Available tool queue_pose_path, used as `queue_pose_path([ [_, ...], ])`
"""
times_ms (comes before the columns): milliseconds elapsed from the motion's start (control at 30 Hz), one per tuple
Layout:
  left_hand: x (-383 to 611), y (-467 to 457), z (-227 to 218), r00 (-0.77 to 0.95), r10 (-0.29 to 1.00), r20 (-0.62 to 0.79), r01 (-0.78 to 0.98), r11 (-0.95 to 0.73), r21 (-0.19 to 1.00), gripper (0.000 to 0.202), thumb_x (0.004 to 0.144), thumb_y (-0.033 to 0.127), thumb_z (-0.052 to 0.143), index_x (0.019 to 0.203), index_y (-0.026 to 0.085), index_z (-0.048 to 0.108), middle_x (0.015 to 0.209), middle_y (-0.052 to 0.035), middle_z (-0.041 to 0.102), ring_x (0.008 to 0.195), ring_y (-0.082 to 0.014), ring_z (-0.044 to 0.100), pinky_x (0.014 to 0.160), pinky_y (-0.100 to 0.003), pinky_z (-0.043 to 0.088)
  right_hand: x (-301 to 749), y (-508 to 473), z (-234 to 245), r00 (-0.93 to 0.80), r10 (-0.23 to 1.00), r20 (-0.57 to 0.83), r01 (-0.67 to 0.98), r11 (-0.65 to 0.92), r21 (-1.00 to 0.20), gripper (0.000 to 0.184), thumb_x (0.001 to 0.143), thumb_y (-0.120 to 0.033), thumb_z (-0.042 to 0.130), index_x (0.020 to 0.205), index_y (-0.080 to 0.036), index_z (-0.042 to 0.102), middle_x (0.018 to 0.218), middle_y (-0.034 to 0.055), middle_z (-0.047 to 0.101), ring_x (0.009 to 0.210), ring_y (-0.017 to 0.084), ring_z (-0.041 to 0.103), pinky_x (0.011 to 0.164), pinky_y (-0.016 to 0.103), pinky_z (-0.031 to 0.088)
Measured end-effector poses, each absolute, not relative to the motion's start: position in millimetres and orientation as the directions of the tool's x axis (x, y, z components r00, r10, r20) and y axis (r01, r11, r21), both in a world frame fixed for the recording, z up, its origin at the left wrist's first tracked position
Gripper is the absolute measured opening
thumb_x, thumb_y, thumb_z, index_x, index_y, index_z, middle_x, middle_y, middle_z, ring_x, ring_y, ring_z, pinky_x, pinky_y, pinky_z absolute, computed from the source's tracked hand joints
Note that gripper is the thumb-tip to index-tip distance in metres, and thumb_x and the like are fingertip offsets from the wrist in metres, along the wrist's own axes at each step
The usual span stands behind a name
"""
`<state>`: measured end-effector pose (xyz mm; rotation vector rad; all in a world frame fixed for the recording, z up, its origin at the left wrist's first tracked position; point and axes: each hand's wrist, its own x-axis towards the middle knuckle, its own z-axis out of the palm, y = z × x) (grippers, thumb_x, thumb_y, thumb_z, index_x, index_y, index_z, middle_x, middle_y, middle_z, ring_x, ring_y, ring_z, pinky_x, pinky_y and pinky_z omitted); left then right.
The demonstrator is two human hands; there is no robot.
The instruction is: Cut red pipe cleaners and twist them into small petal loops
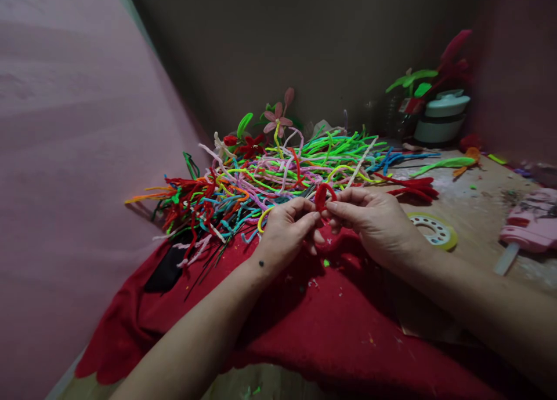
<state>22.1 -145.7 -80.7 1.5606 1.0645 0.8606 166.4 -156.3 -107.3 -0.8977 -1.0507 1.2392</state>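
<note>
My left hand (288,225) and my right hand (373,221) meet at the middle of the view, both pinched on a red pipe cleaner (324,196) bent into a small loop that stands up between the fingertips. The rest of the red stem trails down below my hands onto the red cloth (313,324). Just behind my hands lies a big heap of many-coloured pipe cleaners (270,180), green, pink, red, blue and yellow.
Finished pipe-cleaner flowers (278,119) stand behind the heap. A tape roll (435,231) lies right of my right hand. A pink glue gun (528,226) rests at the far right. A white pot (442,119) with a red flower stands at the back right. A pink wall runs along the left.
</note>
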Motion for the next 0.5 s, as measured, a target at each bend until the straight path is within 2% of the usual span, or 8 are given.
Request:
queue_pose_path([
  [167,24.1,-146.5,-79.4,0.348,0.937,-0.026,0.187,-0.042,0.981,0.010,0.079,0.018,0.054,0.072,0.015,0.048,0.048,0.0026,0.059,0.034,-0.0091,0.054,0.035,-0.017,0.043,165.1,-161.6,-99.4,0.127,0.967,0.223,-0.034,0.229,-0.973,0.009,0.074,-0.022,0.062,0.067,-0.017,0.059,0.056,-0.0014,0.059,0.051,0.010,0.053,0.053,0.023,0.041],
  [333,25.6,-147.5,-79.8,0.336,0.941,-0.042,0.182,-0.021,0.983,0.009,0.078,0.015,0.052,0.071,0.015,0.047,0.047,0.0022,0.060,0.035,-0.0100,0.055,0.035,-0.017,0.044,164.9,-166.1,-99.2,0.143,0.914,0.381,0.201,0.350,-0.915,0.009,0.076,-0.022,0.060,0.070,-0.016,0.062,0.062,-0.0015,0.061,0.056,0.010,0.053,0.055,0.022,0.040],
  [500,26.3,-148.8,-83.1,0.329,0.944,-0.005,0.164,-0.052,0.985,0.009,0.078,0.017,0.053,0.072,0.014,0.048,0.048,0.0014,0.061,0.035,-0.0105,0.056,0.036,-0.018,0.045,164.7,-168.3,-99.1,0.127,0.901,0.415,0.298,0.365,-0.882,0.009,0.077,-0.019,0.058,0.070,-0.016,0.064,0.065,-0.0011,0.063,0.060,0.011,0.054,0.058,0.022,0.040],
])
